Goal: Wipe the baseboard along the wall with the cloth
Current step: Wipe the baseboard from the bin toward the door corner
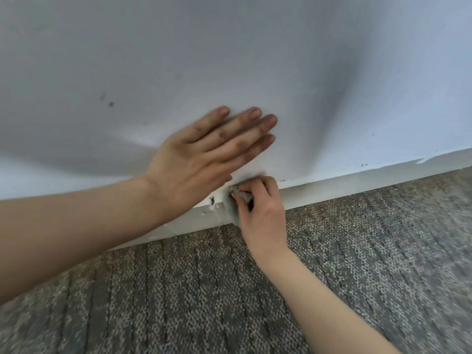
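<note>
**Figure. Wiping stroke at the baseboard, head view.** The white wall rose above the baseboard, and the grey patterned carpet lay below it, meeting its lower edge. The baseboard itself ran as a white strip from lower left to upper right.

The left hand lay flat on the wall just above the baseboard, fingers straight and spread, holding nothing. This placement probably braced the crouched body so that the other arm could work freely. Its fingers looked smudged with grey.

The right hand came up from the carpet side, with its fingers and thumb curled round the cloth. The cloth was a small grey wad, bunched tight and pressed against the face and top edge of the baseboard, presumably to put pressure on a narrow band.

A chipped, rough patch marked the baseboard just left of the cloth, and may explain the attention given to this spot. The baseboard to the right of the cloth showed further scuffs and appeared not yet wiped, though its cleanliness could not be judged with certainty.
</note>
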